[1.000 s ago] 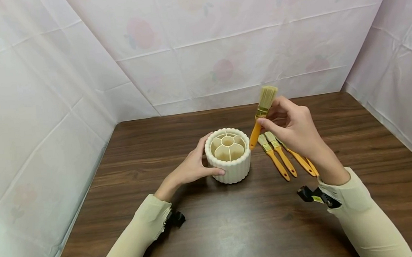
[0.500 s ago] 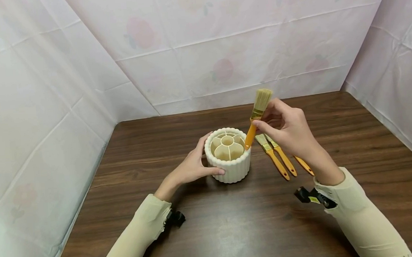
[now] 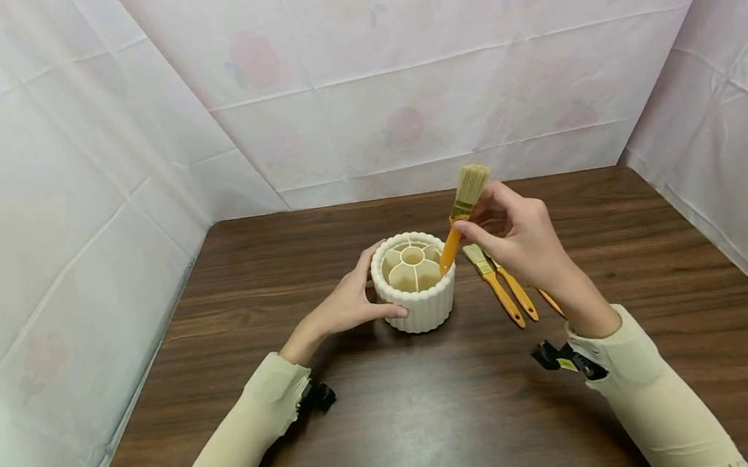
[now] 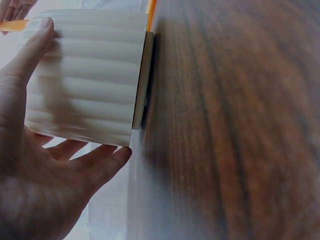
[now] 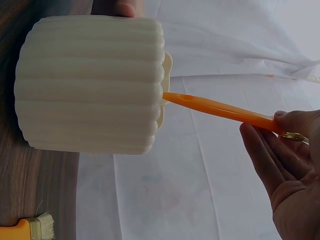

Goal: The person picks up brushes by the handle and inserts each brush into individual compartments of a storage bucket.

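Spare brushes (image 3: 506, 285) lying on the dark wooden worktop (image 3: 428, 420) under the right hand; pale sheeting (image 3: 401, 77) behind.

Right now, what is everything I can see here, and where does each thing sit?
Ribbed holder: one, cream, with compartments, mid-table.
Held brush: one, orange handle, pale bristles up, handle tip at the holder's rim.
Loose brushes: at least three, orange handles, lying right of the holder.
Table: one, dark wood.
Backdrop sheets: pale with faint pink prints, behind and at both sides.
Wrist cameras: two, black.
Left hand: holds the holder's side.
Right hand: pinches the held brush.
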